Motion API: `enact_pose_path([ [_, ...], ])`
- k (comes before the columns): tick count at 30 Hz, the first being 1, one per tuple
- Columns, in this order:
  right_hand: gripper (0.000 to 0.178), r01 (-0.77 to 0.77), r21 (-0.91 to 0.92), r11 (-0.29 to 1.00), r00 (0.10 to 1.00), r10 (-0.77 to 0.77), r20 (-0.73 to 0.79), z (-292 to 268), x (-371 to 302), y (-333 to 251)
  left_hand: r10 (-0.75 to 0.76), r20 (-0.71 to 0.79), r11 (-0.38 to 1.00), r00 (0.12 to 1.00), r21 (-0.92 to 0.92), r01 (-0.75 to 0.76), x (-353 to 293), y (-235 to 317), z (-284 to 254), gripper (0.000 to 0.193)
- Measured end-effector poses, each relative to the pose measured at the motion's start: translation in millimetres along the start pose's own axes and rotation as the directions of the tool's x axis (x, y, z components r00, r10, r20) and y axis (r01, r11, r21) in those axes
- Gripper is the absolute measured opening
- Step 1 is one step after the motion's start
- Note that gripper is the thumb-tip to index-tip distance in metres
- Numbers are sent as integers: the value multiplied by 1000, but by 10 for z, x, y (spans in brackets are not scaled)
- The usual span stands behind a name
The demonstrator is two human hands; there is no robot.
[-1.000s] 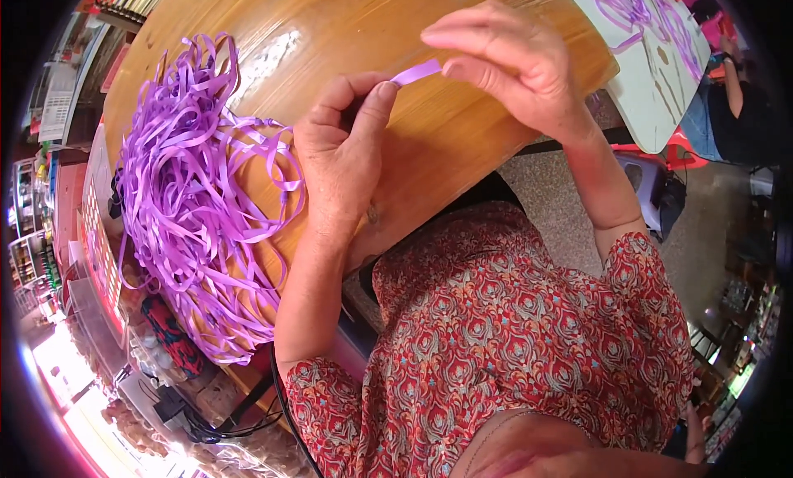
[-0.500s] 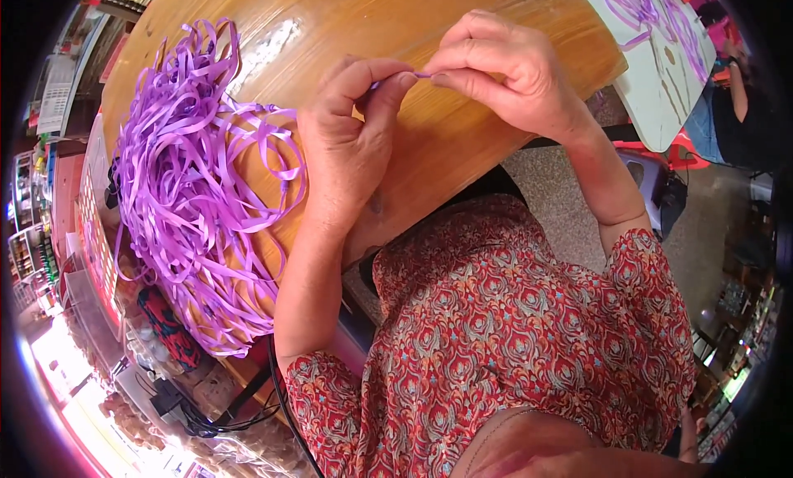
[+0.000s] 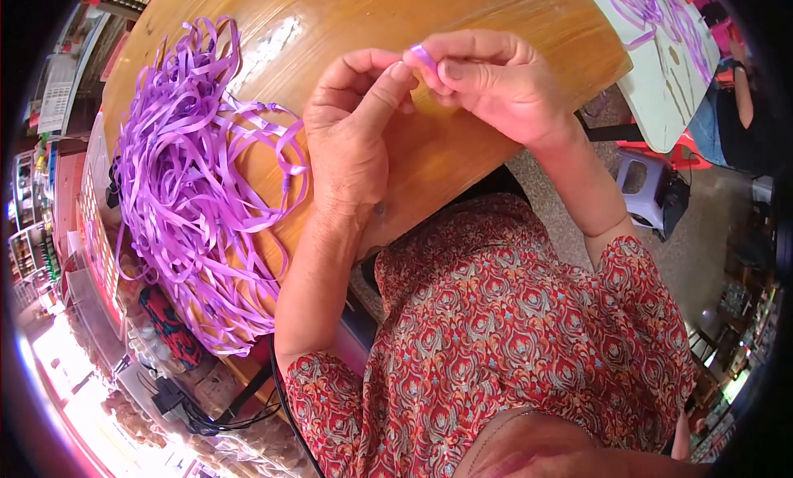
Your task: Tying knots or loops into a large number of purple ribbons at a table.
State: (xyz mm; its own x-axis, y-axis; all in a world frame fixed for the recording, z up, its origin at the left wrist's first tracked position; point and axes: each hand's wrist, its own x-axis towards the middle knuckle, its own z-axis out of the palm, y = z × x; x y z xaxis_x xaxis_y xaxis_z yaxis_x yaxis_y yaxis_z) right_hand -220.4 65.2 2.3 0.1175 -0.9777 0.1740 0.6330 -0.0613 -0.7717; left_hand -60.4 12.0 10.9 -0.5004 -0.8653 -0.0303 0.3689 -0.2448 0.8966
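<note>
A short piece of purple ribbon (image 3: 424,55) shows between my two hands, over the wooden table (image 3: 462,3). My left hand (image 3: 351,127) pinches at its left end with thumb and forefinger. Around its other side are the fingers of my right hand (image 3: 504,78), with the ribbon lying over a fingertip. Most of this piece is hidden by the fingers. Left of my left hand lies a large tangled heap of purple ribbons (image 3: 182,172), some with small knots or bows. A few loops (image 3: 285,160) reach close to my left wrist.
At the upper right stands a white table (image 3: 657,90) with more purple ribbons (image 3: 636,11). Another person's arm (image 3: 742,94) is beside it. A pale purple stool (image 3: 644,189) stands on the floor. Black cables (image 3: 206,424) and plastic bags lie at the lower left.
My hands have come closer together. The right hand has moved left and turned, and the ribbon now lies over its fingertip. The heap looks unchanged.
</note>
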Motion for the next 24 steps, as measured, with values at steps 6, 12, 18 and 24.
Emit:
enact_pose_path([
  [6,22,278,-631,724,943,-330,37,64,103,26,88,-68,994,994,63,-84,-20,14,32,10],
  [12,27,371,-927,51,818,-491,301,88,133,25,131,-116,979,985,172,-110,-63,5,59,11],
  [18,29,383,-916,-119,764,-517,386,117,137,52,182,-95,965,979,208,-159,-26,-25,7,10],
  [24,21,280,-849,449,902,-426,72,137,117,13,178,-67,978,982,119,-169,-58,16,2,8],
])
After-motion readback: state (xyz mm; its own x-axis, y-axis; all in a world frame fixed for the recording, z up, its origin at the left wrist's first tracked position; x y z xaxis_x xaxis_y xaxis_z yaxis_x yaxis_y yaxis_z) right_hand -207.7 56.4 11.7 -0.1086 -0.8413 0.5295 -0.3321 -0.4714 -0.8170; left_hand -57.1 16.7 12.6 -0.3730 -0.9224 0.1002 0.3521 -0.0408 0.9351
